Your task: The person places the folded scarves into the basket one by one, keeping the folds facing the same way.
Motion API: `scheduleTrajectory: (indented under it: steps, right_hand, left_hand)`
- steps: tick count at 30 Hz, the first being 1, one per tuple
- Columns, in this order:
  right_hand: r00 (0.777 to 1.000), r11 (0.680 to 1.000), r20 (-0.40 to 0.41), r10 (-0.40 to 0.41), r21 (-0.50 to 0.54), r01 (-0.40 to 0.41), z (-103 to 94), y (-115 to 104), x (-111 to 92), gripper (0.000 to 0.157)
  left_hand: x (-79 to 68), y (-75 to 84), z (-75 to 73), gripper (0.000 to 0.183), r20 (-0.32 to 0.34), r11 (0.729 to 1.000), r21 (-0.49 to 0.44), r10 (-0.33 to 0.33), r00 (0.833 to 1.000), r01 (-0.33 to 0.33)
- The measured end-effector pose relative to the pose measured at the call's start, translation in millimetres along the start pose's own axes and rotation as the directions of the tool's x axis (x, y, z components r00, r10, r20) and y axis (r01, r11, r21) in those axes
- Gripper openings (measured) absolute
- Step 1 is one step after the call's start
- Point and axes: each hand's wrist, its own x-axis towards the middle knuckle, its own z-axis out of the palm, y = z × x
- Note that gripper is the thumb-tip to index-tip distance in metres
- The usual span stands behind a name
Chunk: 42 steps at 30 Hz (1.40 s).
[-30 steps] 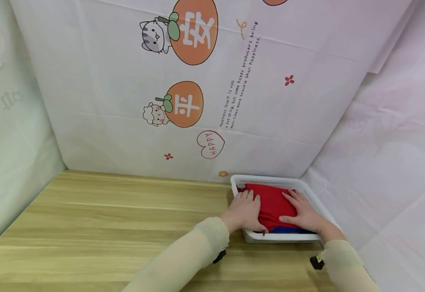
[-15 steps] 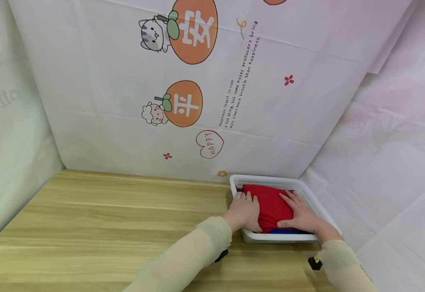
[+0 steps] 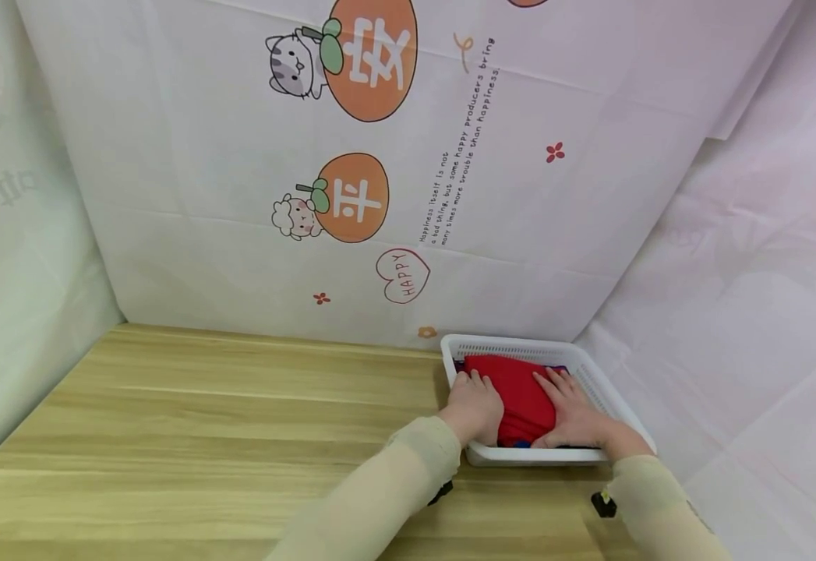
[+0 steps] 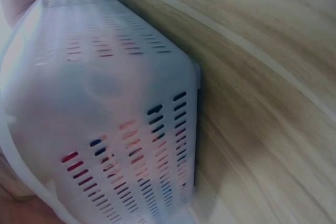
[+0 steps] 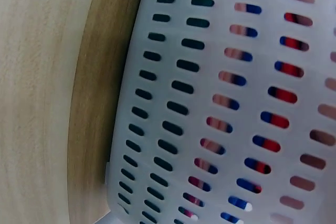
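Observation:
A folded red cloth [image 3: 516,389] lies in a white plastic basket [image 3: 541,455], on top of dark blue fabric that shows at its edges. My left hand [image 3: 476,405] presses down along the cloth's left side, inside the basket; its thumb is hidden. On the right side, my right hand [image 3: 576,413] rests on the cloth with fingers spread and the thumb toward the near rim. Through the slots of the basket wall [image 5: 210,98] in the right wrist view, red and blue fabric and bits of fingers show. The left wrist view shows the outer basket wall [image 4: 105,93].
The basket stands on a wooden table [image 3: 239,421], close to the printed back sheet [image 3: 239,273] and the white right-hand sheet [image 3: 744,351]. Table surface extends to the left of it. A small black device [image 3: 603,504] is at the right wrist.
My left hand has shifted slightly right and sunk deeper along the cloth's left side. My right hand has edged left over the cloth, and less blue fabric shows at the near edge.

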Motion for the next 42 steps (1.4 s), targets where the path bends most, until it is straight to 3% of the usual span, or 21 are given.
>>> scheduleTrajectory:
  steps: [7, 17, 25, 31, 37, 42]
  right_hand:
    - [1.000, 0.999, 0.011, 0.026, -0.025, -0.026, 1.0, -5.8, -3.1, 0.141]
    - [0.999, 0.999, -0.027, -0.029, 0.011, 0.030, 4.2, -0.4, -6.5, 0.139]
    - [1.000, 0.999, 0.016, 0.009, 0.037, -0.009, 1.6, -4.1, -4.4, 0.140]
    - [1.000, 1.000, -0.006, -0.008, 0.030, 0.008, 6.9, 4.5, -4.8, 0.140]
    - [0.999, 0.998, 0.032, 0.028, 0.056, -0.029, 0.2, -5.9, -7.0, 0.138]
    - [0.999, 0.999, 0.034, 0.037, 0.025, -0.038, -0.2, -9.2, -5.9, 0.136]
  left_hand:
    - [-1.6, 6.0, -3.1, 0.087, 0.032, 0.999, 0.047, -0.008, 0.999, 0.007]
    - [-2.2, 6.9, -6.1, 0.083, 0.088, 0.998, 0.066, -0.011, 0.996, 0.006]
    - [-1.9, 4.9, -5.7, 0.082, 0.102, 0.996, 0.085, -0.007, 0.995, -0.002]
    - [-2.5, 4.9, -4.2, 0.083, 0.072, 0.997, 0.073, -0.003, 0.997, -0.002]
    - [-4.5, 3.0, -1.8, 0.085, 0.049, 0.998, 0.069, 0.012, 0.999, -0.015]
    - [-3.6, -1.3, 3.9, 0.093, -0.023, 0.999, 0.035, 0.020, 1.000, -0.019]
